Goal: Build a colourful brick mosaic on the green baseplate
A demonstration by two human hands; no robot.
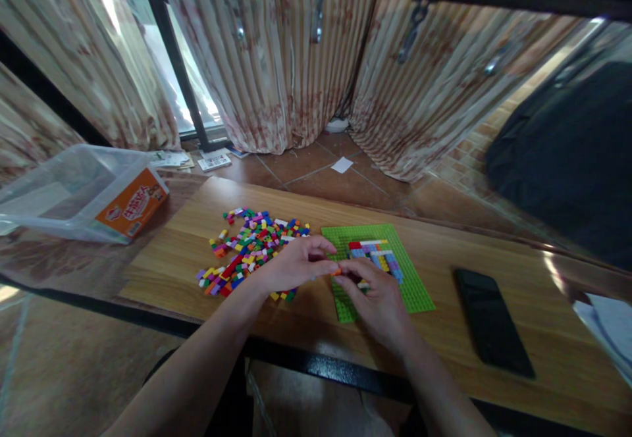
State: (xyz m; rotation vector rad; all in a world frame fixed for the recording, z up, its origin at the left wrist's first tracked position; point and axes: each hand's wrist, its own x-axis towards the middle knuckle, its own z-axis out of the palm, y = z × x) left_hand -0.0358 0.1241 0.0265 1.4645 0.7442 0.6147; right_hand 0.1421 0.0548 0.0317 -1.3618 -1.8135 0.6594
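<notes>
Between the fingertips of both hands is a small orange toy brick (336,272), partly covered by the fingers. My left hand (299,264) pinches it from the left, over the edge of the brick pile. From the other side, my right hand (378,295) grips it with thumb and fingers above the green baseplate (417,290). On the baseplate a flat patch of joined bricks (390,262) in blue, purple, yellow, red and white is fixed; my right hand hides its lower left part. Loose coloured bricks (261,233) lie heaped to the left.
A black phone (494,322) lies on the wooden board (172,253) at the right. On the far left stands a clear plastic bin (74,220) with an orange label. Papers (607,325) rest at the right edge. Metal clips (318,12) hang from a dark bar above.
</notes>
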